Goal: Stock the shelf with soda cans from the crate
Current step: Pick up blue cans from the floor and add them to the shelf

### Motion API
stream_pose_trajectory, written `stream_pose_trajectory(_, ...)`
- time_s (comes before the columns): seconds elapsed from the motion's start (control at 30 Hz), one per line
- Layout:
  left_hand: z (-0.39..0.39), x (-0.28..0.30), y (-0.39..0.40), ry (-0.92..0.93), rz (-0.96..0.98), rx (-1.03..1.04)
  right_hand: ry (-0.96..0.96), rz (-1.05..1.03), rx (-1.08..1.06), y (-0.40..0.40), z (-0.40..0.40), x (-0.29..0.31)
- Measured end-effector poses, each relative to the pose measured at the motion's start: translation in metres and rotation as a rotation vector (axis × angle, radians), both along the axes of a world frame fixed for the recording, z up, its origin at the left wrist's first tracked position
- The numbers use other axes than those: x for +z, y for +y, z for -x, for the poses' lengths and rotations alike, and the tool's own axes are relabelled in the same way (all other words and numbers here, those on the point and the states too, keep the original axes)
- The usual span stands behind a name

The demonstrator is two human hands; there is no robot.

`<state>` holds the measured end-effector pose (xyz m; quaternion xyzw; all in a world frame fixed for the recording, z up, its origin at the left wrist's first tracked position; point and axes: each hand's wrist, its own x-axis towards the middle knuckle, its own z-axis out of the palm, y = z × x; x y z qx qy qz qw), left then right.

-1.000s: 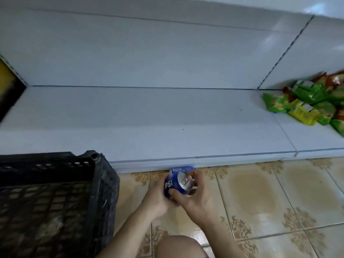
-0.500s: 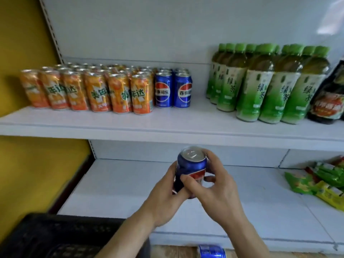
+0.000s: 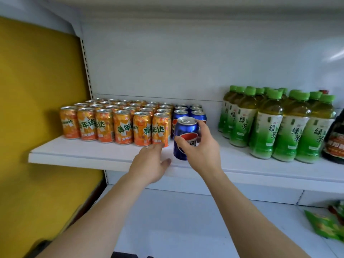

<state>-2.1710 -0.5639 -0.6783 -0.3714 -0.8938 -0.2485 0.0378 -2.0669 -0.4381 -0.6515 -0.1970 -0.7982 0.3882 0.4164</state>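
My right hand (image 3: 202, 148) grips an upright blue soda can (image 3: 183, 131) at the front of the white shelf (image 3: 89, 155), just in front of two short rows of blue cans (image 3: 181, 113). The held can's base sits at or just above the shelf board; I cannot tell which. My left hand (image 3: 151, 161) is beside it on the left, off the can, fingers relaxed over the shelf's front edge, near the orange cans (image 3: 122, 125). The crate is a dark edge (image 3: 128, 255) at the bottom.
Several rows of orange cans fill the shelf's left side. Green tea bottles (image 3: 275, 123) stand to the right, with a dark bottle (image 3: 335, 142) at the far right. Snack packets (image 3: 327, 224) lie on the lower shelf (image 3: 186, 220). A yellow wall (image 3: 37, 108) bounds the left.
The can has risen from the floor to the upper shelf. Both hands held it earlier; now my left hand has let go and only my right hand holds it.
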Motion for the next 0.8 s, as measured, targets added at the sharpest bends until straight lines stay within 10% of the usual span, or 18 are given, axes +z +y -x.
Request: stream_pose_trajectory(0.8, 0.043, 0.02, 0.017, -0.143, 0.276, -0.064, -0.261, -0.131, -0.154, 0.031, 0.091, -0.035)
